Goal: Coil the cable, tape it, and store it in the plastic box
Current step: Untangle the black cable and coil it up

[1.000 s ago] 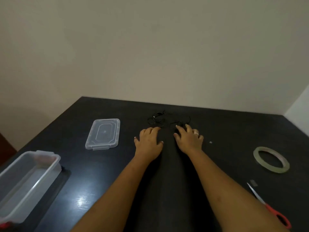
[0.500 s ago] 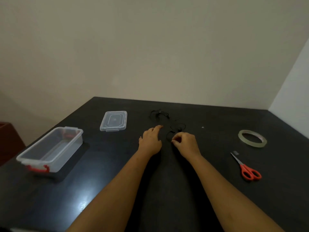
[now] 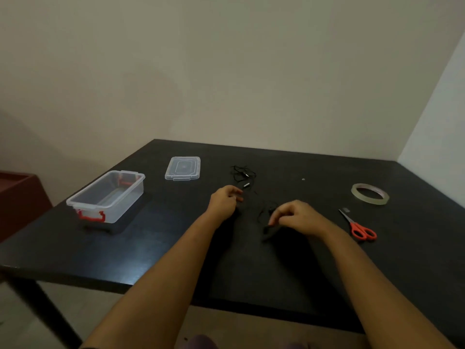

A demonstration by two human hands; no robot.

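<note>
Thin black cable (image 3: 242,173): loose tangle on the dark table (image 3: 251,268), far centre, with a strand trailing toward the near side and a small plug (image 3: 246,184) just this side of the tangle. Hard to trace, black on black. Not yet coiled.

Right hand (image 3: 299,217): fingers bunched together, thumb and fingertips pinched on a dark end of the cable, raised slightly off the surface. Left hand (image 3: 224,203): fingers curled, tips just beside the plug; cannot tell whether gripping a strand or merely close to it.

Step in hand, by judgement: first one, gathering and straightening the cable ahead of winding. Taping and storing untouched.

Next move, likely: free the tangle, draw the length out between both hands, then wind even loops round one hand with the pinched end as anchor. Light, springy wire; probably prone to snagging on its own knots and to springing open without a firm hold.

Round about: clear tape roll (image 3: 371,201) flat at far right, well apart from the hands. Orange-handled scissors (image 3: 354,225) near the right forearm, blades pointing away. Clear plastic box (image 3: 120,205) with red latches at left, open. Its lid (image 3: 183,168) lying separately between box and tangle.

Nothing between hands and cable. Tape and box on opposite sides, each a reach away.
</note>
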